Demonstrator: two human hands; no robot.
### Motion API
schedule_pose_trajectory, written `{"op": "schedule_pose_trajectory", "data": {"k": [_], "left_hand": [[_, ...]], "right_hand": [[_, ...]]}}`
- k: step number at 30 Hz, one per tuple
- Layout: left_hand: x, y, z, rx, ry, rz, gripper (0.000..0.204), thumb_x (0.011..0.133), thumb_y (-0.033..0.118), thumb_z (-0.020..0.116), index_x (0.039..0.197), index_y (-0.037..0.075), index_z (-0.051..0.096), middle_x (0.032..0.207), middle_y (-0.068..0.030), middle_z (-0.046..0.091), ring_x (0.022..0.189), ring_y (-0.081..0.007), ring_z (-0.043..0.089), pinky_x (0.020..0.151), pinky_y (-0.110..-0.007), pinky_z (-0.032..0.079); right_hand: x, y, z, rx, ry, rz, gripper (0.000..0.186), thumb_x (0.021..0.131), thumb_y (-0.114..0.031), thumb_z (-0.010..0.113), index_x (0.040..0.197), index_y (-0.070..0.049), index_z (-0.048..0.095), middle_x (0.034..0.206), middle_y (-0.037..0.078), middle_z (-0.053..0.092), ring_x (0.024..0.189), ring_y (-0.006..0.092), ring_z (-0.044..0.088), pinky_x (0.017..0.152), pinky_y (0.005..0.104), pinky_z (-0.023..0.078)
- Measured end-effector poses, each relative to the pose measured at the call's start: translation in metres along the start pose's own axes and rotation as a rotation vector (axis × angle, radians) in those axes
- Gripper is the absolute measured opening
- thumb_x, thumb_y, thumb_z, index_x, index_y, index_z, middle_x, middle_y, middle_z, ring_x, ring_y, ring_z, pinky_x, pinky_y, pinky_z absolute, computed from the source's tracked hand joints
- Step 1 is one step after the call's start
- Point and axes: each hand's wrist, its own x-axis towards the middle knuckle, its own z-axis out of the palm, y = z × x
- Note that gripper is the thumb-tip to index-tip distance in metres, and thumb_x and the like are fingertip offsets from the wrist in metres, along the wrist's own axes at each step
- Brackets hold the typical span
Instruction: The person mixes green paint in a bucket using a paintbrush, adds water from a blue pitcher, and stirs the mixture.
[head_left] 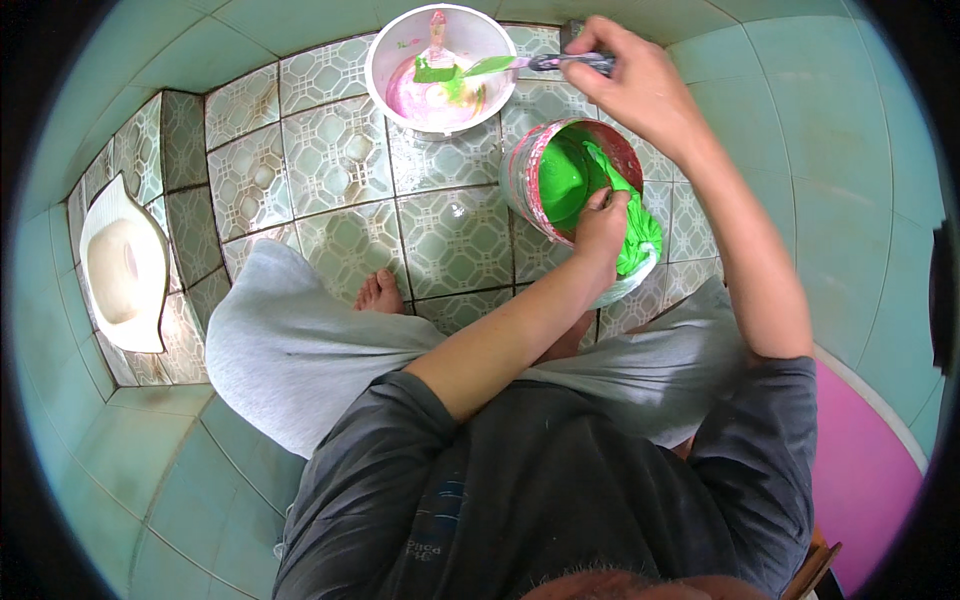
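My left hand grips the near rim of a tilted paint bucket full of bright green paint, with green running down its side. My right hand is raised beyond the bucket and closed on the handle of a spoon-like tool whose green-coated tip reaches over a white bowl. The bowl holds pink paint and some green, and a pink-smeared brush stands in it.
The floor has patterned green tiles. A white squat toilet pan lies at the left. My bare foot and grey-clad knees are below the bucket. Green wall tiles surround, and a pink surface sits lower right.
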Motion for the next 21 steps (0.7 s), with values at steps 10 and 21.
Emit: {"op": "schedule_pose_trajectory", "data": {"k": [10, 21], "left_hand": [[0.015, -0.001, 0.003, 0.072, -0.049, -0.038, 0.025, 0.095, 0.026, 0.050, 0.111, 0.007, 0.057, 0.093, -0.0085, 0.062, 0.077, -0.0215, 0.063, 0.068, -0.039, 0.053], [0.022, 0.025, 0.017, -0.228, -0.276, -0.277, 0.030, 0.100, 0.032, 0.045, 0.103, 0.009, 0.062, 0.090, -0.0089, 0.067, 0.077, -0.0240, 0.067, 0.069, -0.040, 0.056]], "right_hand": [[-0.102, 0.023, -0.089, 0.157, 0.088, 0.127, 0.022, 0.087, -0.016, 0.061, 0.104, -0.003, 0.068, 0.086, 0.005, 0.066, 0.075, 0.0112, 0.057, 0.066, 0.0267, 0.046], [-0.107, 0.000, -0.093, -0.173, -0.196, 0.072, 0.020, 0.082, -0.011, 0.063, 0.100, -0.003, 0.067, 0.093, 0.015, 0.065, 0.074, 0.0301, 0.062, 0.067, 0.0376, 0.050]]}}
